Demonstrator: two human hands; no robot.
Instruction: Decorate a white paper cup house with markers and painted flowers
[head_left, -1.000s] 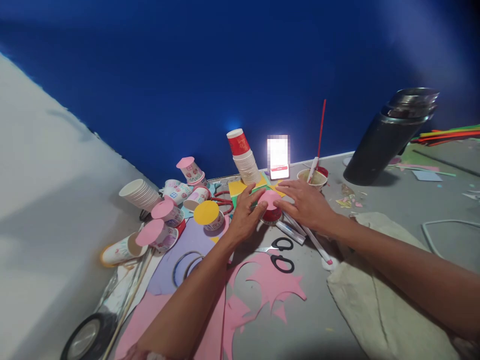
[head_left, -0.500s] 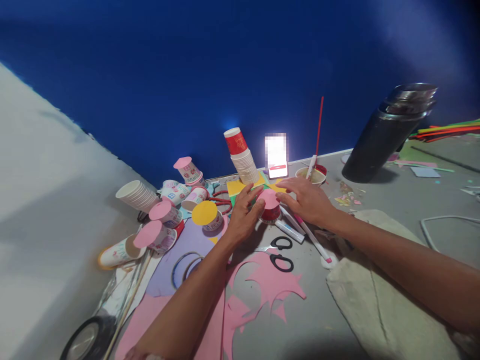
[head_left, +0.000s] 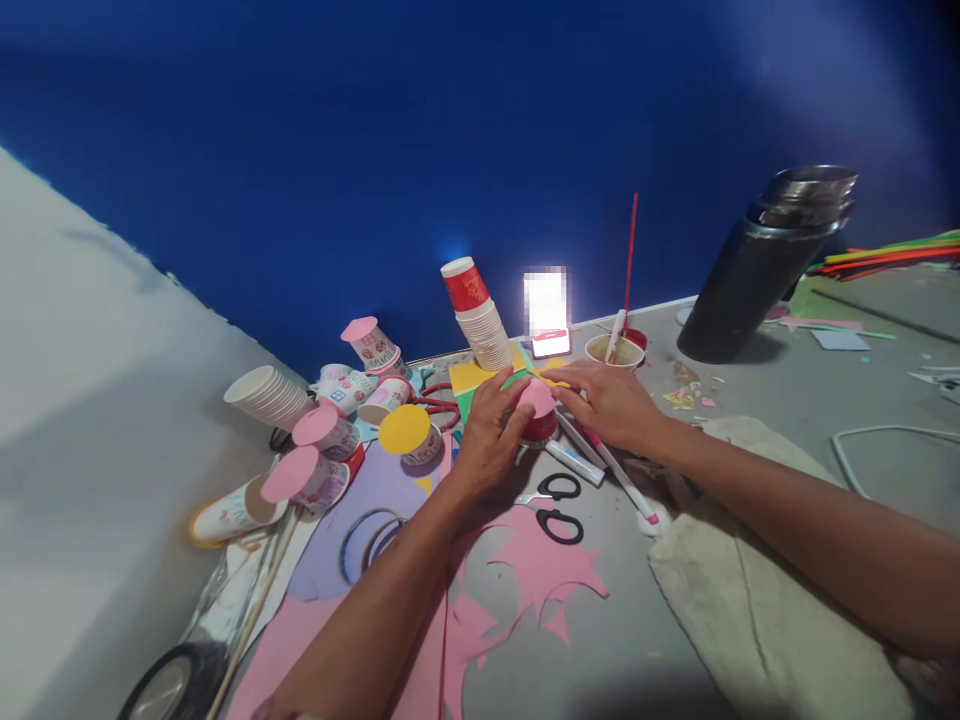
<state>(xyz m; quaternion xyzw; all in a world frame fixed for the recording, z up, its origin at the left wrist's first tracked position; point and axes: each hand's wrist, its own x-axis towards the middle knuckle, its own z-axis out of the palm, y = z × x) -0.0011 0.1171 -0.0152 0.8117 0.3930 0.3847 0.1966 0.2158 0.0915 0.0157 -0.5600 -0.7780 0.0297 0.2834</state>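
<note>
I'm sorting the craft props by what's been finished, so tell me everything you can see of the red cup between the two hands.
The red cup is small and looks like paper, its wall red with a ribbed band near the bottom. A pink paper disc covers its top end. It stands on the grey floor, just beyond the black-handled scissors. The left hand wraps its near left side, fingers curled against the wall and disc edge; the right hand lies flat, its fingertips on the disc. Much of the wall is hidden.

black-handled scissors (head_left: 559,508) lie near a stack of cups (head_left: 480,318)
</note>
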